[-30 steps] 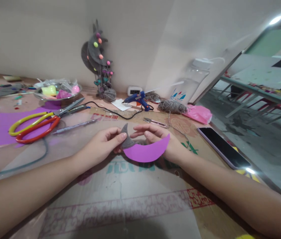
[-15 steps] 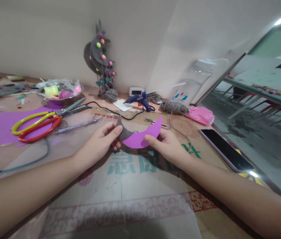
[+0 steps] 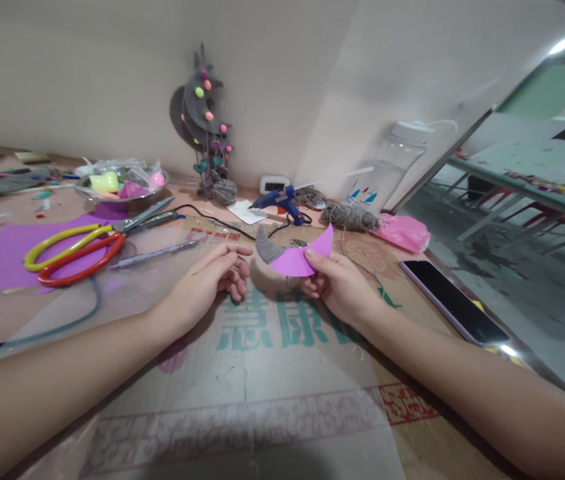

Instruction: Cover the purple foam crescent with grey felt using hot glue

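A flat, bright purple crescent (image 3: 292, 262) is held up near the centre of the frame, both tips pointing upward, its left end covered in grey, yarn-like wrapping (image 3: 268, 248), the longer right stretch bare.

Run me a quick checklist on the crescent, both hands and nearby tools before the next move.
1. Purple crescent gripped by the right hand: ok.
2. Left hand also on it: not ok, apart from it.
3. Gray covering on one end fastened: cannot tell, too small.
4. Scissors set down, apart from both hands: ok.
5. Glue gun cool: cannot tell.
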Motion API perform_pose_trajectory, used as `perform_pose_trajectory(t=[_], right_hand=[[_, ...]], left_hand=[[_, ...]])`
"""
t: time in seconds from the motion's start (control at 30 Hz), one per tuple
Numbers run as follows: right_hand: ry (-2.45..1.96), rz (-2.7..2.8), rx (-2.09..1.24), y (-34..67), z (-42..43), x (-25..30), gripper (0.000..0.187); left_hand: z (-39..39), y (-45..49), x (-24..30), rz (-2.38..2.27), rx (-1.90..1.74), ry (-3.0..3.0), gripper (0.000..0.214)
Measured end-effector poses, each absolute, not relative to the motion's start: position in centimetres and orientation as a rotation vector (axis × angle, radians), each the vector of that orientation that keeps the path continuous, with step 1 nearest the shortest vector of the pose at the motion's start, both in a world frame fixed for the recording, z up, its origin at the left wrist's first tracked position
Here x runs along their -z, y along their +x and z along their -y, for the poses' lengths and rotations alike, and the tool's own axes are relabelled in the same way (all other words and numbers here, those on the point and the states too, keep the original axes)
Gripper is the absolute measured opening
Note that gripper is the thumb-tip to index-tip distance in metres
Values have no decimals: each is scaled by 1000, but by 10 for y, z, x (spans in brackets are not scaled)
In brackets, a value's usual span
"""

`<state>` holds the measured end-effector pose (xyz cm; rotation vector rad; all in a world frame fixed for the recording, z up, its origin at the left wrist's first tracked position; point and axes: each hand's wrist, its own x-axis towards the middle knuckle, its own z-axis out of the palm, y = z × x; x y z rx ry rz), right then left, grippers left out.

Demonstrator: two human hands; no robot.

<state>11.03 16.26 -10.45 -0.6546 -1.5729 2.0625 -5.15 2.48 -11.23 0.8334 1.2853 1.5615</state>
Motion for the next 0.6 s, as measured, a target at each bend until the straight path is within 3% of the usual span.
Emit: perform_pose_trajectory(t=[0.5,0.6], right_hand=[[-657,1684,-1990,111,-159,107,34],[-658,1755,-1947,111,-160,108,34]], left_hand=[[-24,-49,111,-1368,-1505,948,17],[-22,-47,106,-1405,-1494,930,29]])
